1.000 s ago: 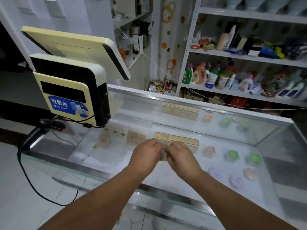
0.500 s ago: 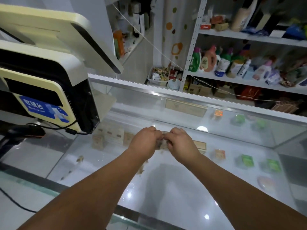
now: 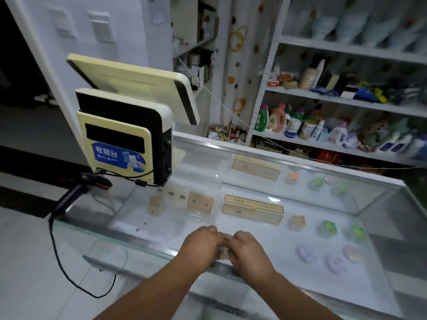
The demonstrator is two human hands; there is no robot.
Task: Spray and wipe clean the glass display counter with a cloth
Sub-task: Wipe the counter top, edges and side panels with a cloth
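seemingly, cloth (image 3: 223,252) between fingers (image 3: 214,232) of left hand (image 3: 200,245) and right hand (image 3: 250,253)

cash register (image 3: 120,139): cream yellow, black panels, blue sticker
curtain (image 3: 240,65): white, orange and brown rings and dots
cartons (image 3: 253,212): tan
packets (image 3: 329,227): green
cloth (image 3: 223,251): beige

Left hand (image 3: 200,243): knuckles up, fingers curled, pinching the cloth (image 3: 223,252).
Right hand (image 3: 249,250): just beside it, fingers curled on the same wad.
Forearms: bare, converging forward.
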